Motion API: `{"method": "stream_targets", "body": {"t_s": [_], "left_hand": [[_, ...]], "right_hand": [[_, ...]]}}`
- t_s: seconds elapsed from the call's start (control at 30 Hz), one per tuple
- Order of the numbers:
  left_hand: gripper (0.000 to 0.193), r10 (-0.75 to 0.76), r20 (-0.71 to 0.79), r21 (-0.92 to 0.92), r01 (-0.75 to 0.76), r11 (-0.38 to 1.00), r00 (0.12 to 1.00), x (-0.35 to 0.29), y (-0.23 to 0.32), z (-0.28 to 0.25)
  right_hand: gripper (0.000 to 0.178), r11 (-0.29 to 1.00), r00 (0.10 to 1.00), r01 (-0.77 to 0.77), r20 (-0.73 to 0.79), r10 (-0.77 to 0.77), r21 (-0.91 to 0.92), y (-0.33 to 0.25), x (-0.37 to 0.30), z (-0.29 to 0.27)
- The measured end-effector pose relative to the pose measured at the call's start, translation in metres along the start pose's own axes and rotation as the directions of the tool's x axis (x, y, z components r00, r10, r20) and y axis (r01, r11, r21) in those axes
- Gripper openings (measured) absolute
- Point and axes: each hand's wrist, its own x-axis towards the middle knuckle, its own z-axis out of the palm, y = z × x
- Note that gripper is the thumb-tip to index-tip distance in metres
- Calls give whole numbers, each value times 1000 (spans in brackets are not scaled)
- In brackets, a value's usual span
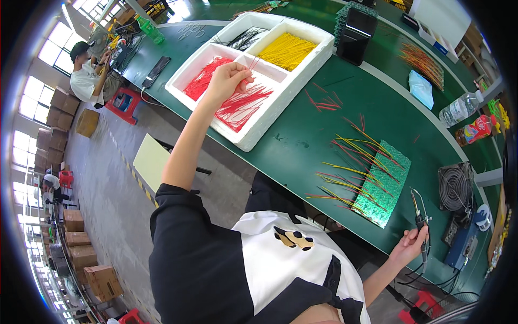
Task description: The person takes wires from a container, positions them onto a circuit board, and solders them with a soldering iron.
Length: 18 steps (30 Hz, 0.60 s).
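My left hand (pixel 229 81) is pinched over a white foam box (pixel 249 141), with a thin red wire (pixel 254 62) standing up from its fingertips; I cannot tell if it holds more than one. In the box's compartments lie red wires (pixel 244 108), yellow wires (pixel 288 51) and black wires (pixel 243 39). At the lower right, my right hand (pixel 410 245) grips a soldering iron (pixel 422 222), its tip pointing up and away from me. Between the hands lies a green circuit board panel (pixel 384 186) with red and yellow wires sticking out to its left.
Loose red wires (pixel 324 102) lie on the green table. A black fan (pixel 456 186) and a blue box-shaped unit (pixel 465 243) stand at right, near a water bottle (pixel 461 108). Behind the foam box is a black bin (pixel 356 35). Another person (pixel 89 73) sits far left.
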Motion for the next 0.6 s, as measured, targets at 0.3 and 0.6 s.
{"method": "stream_targets", "body": {"t_s": [0.3, 0.6], "left_hand": [[15, 195, 71, 495, -204, 845, 978, -9, 3, 6], [15, 93, 159, 632, -173, 755, 983, -8, -3, 3]], "right_hand": [[13, 999, 1000, -11, -22, 11, 30, -2, -5, 4], [19, 999, 1000, 17, 14, -17, 46, 3, 2, -2]]}}
